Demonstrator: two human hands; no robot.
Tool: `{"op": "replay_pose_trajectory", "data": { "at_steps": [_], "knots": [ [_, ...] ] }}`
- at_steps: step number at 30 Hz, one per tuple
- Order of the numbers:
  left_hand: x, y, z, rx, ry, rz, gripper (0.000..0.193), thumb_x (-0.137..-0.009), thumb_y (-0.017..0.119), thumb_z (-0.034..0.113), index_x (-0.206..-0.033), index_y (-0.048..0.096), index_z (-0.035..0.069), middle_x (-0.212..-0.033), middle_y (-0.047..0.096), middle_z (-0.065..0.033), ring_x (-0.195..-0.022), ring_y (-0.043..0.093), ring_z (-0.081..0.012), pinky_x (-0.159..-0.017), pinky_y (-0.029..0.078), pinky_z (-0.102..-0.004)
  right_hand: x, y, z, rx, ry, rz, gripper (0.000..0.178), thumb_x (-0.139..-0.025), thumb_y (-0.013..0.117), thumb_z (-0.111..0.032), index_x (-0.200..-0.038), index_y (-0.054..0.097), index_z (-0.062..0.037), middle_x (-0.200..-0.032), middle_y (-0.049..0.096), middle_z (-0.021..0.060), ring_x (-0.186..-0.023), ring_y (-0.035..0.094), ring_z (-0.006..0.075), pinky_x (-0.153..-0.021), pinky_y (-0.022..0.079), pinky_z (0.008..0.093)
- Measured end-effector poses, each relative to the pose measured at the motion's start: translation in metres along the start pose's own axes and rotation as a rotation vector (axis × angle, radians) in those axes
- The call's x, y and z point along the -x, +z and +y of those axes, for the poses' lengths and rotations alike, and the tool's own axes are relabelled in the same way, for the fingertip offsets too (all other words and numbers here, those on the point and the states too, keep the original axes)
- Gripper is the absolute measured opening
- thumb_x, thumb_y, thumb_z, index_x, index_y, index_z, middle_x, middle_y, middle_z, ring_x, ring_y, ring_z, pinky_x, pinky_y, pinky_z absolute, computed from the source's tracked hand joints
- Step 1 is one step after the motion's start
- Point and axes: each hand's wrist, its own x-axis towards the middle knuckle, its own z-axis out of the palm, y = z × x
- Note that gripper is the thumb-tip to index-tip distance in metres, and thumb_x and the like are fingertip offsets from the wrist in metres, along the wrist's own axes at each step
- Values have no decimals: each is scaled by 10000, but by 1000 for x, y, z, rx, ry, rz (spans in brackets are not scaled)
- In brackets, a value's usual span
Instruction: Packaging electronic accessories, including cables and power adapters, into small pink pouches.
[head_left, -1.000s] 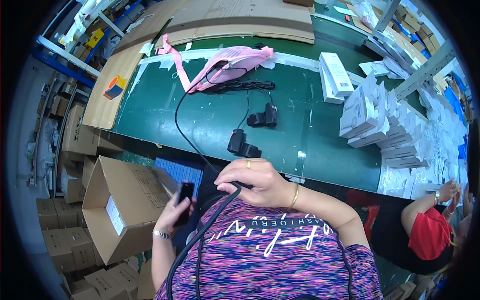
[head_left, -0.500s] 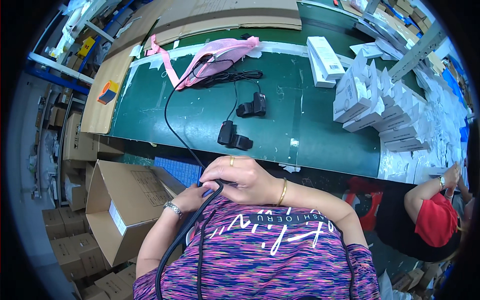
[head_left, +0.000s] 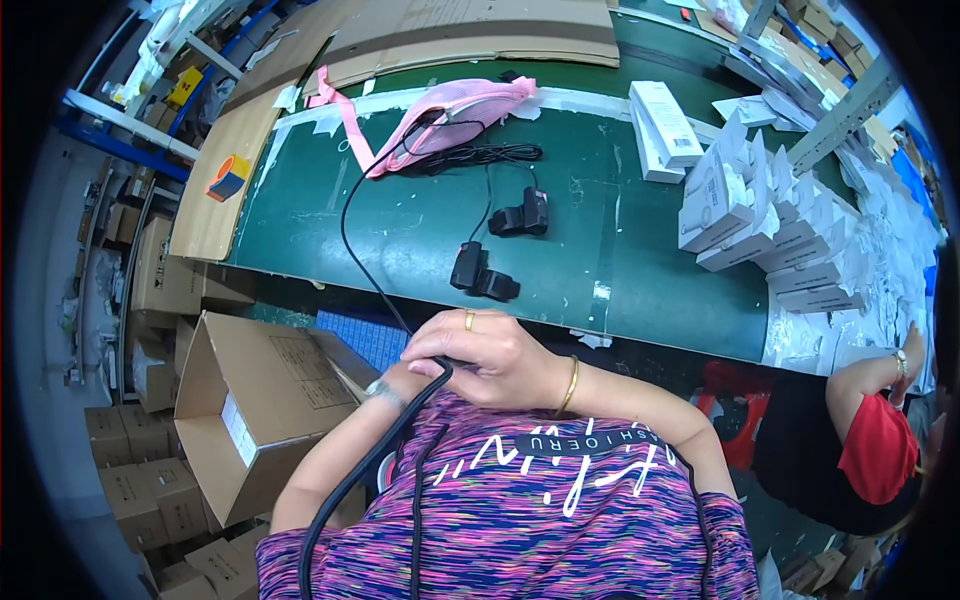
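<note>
My right hand (head_left: 488, 355) is bent in front of my chest with its fingers closed round a black cable (head_left: 368, 455). From that grip, the cable runs down past my left forearm to the lower edge. A thinner length leads up over the table edge to a pink mesh waist bag (head_left: 455, 110). My left hand (head_left: 407, 380) is tucked behind my right hand and the cable, its fingers hidden. On the table, beside more coiled black cable (head_left: 480, 156), lie two black devices with straps, one nearer (head_left: 484, 271) and one farther (head_left: 521, 212).
An open cardboard box (head_left: 270, 400) stands left of me, near a blue patterned panel (head_left: 360, 340). White cartons (head_left: 715, 205) crowd the right side of the green table (head_left: 390, 240). An orange tape roll (head_left: 228, 177) lies far left. A person in red (head_left: 878, 440) works at the right.
My left hand has slid farther behind my right hand, its wrist moving up and right. The right hand keeps its grip on the cable. The view has shifted slightly.
</note>
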Motion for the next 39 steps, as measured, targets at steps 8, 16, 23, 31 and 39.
{"op": "replay_pose_trajectory", "data": {
  "at_steps": [8,16,23,31,39],
  "knots": [
    [22,-42,57,110,-78,115,442,-1034,548,429,-1313,660,105,-1268,689,-231,-1188,650,-426,-962,533,-483,-4,-10,-5,18,-11,-11,312,-880,700,83,-1179,724,-1,-1072,753,142,-979,747,306,-877,610,393],
    [35,-43,63,173,43,269,373,-1016,598,344,-1280,665,89,-1194,701,-219,-1119,666,-421,-916,534,-496,-35,13,-10,-63,-252,-206,340,-907,723,-7,-1247,706,-10,-1090,749,135,-993,737,295,-872,597,389],
    [27,-27,67,313,189,403,337,-1001,627,289,-1258,664,75,-1156,701,-213,-1080,667,-424,-893,530,-507,-35,2,-7,53,-227,-228,331,-927,730,-65,-1252,707,-5,-1092,742,132,-975,730,297,-853,596,389],
    [26,-16,73,97,192,512,291,-977,659,238,-1203,680,56,-1095,704,-210,-1007,674,-421,-847,535,-502,-31,9,-7,13,-188,-243,322,-932,716,-57,-1249,714,3,-1116,744,136,-1000,735,300,-858,601,400],
    [83,-135,180,186,295,77,141,-916,718,164,-975,733,37,-870,690,-162,-776,679,-357,-703,543,-429,-66,11,8,165,-155,-103,224,-974,707,-109,-1190,730,-51,-1040,743,124,-927,727,304,-785,585,401]
  ]
}}
